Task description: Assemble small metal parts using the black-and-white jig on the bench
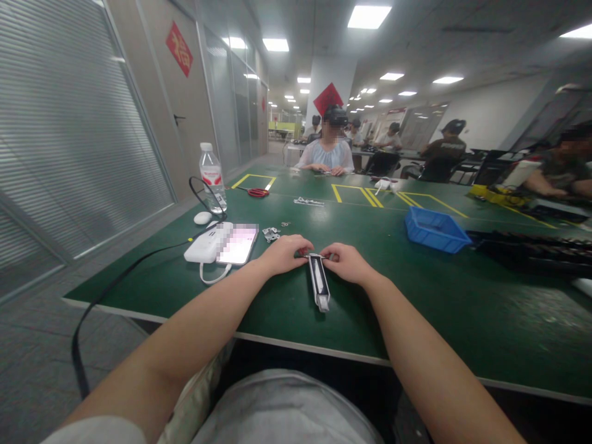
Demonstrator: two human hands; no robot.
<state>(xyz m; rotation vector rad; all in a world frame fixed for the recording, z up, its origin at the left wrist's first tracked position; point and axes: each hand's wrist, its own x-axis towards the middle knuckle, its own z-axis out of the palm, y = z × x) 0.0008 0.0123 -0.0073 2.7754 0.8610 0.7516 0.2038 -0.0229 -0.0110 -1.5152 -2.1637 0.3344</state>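
A long narrow white casing with a dark inside (319, 280) lies on the green table in front of me, its narrow end pointing towards my body. At its far end my left hand (287, 254) is closed in a pinch from the left side. My right hand (346, 261) mirrors it on the right, thumb and fingers drawn together. Something thin and dark shows at the fingertips of both hands, too small to name. Left of my left hand lie small silvery metal parts (271, 234), with tiny pieces (285, 224) just beyond.
To the left are a phone (238, 243), a white power bank (208, 242) with cable, a white rounded case (202, 218) and a water bottle (211, 179). A blue bin (435, 230) stands at right. Red-handled pliers (258, 192) lie farther back. A person (328, 151) sits opposite.
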